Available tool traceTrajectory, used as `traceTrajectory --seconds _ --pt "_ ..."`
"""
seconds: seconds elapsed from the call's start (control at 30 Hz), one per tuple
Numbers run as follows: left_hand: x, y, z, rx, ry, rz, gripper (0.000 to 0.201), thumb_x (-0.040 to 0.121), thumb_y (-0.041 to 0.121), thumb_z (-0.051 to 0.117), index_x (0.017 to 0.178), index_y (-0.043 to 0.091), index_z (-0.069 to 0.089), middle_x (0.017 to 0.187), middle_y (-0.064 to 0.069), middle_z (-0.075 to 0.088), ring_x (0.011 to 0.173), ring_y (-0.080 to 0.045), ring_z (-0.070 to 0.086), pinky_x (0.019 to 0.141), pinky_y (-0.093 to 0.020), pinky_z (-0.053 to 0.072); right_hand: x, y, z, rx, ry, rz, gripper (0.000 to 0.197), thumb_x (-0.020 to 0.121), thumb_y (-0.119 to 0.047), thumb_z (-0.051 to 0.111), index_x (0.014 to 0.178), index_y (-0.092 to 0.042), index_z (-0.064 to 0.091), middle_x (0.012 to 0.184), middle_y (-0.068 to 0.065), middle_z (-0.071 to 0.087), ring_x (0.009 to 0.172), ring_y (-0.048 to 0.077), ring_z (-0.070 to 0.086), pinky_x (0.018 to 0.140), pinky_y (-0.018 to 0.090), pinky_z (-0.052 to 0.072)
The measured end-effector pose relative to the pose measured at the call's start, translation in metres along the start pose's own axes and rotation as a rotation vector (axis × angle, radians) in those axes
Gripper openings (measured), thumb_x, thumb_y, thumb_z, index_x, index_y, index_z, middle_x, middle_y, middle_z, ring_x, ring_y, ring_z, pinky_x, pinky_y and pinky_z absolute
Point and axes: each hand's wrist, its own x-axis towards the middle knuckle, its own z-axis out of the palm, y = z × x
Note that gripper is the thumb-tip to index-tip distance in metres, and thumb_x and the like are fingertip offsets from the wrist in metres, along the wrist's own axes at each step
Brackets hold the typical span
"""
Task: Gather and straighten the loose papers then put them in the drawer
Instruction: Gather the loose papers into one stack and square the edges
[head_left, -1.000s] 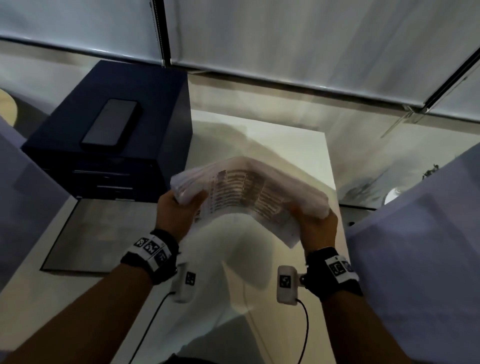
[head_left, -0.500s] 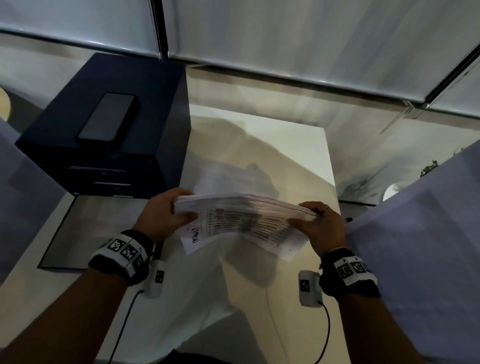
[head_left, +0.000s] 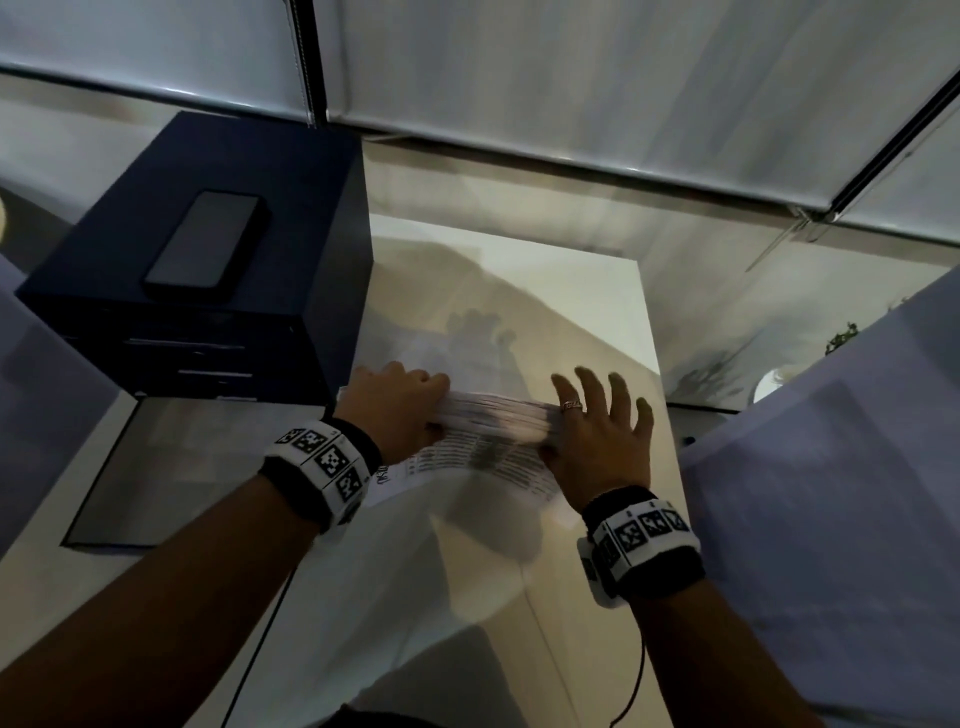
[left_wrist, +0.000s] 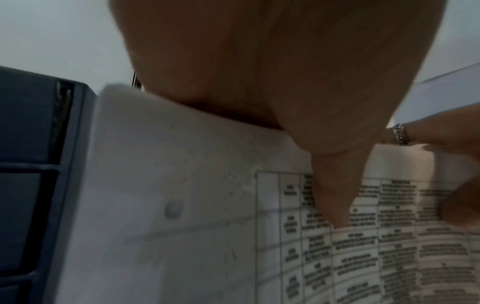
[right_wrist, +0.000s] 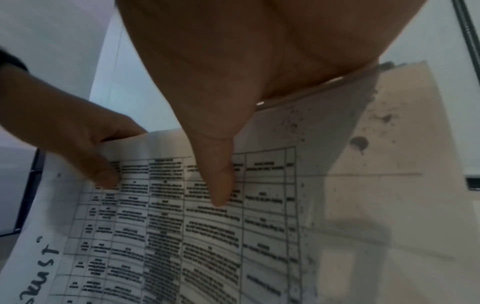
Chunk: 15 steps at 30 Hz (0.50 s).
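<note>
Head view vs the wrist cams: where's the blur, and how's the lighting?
Head view: dim, hard shadows of the arms across the white table; the paper stack is motion-smeared between the left hand and right hand. Left wrist view: soft throughout, table print on the papers barely legible. Right wrist view: sharper, grid lines clear, but a shadow covers the sheet's right side.

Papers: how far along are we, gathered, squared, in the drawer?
Gathered: the papers are one stack held on edge on the table. In hand: left hand grips one end, right hand steadies the other, bottom sheets still poking out. Left: the dark cabinet's drawers look closed.
</note>
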Motion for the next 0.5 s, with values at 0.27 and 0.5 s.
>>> traceTrajectory --seconds 0.27,0.5 --pt "0.004 -0.004 0.002 -0.073 0.011 0.066 0.042 0.081 0.052 0.057 0.116 0.031 0.044 0.098 0.006 0.064 0.083 -0.022 0.064 0.067 -0.037 0.054 -0.012 -0.021 0.007 -0.028 0.010 -0.093 0.092 0.082 -0.056 0.056 0.154 -0.021 0.011 0.163 0.009 0.006 0.149 0.037 -0.001 0.113 0.069 0.001" --pt "0.009 -0.002 0.004 -0.068 0.024 0.091 0.043 0.080 0.056 0.056 0.114 0.033 0.043 0.098 0.007 0.064 0.083 -0.021 0.064 0.069 -0.037 0.050 -0.014 -0.024 0.009 0.027 -0.032 -0.061 0.092 0.085 -0.056 0.054 0.154 -0.017 0.006 0.163 0.009 0.003 0.149 0.035 -0.005 0.114 0.067 -0.001"
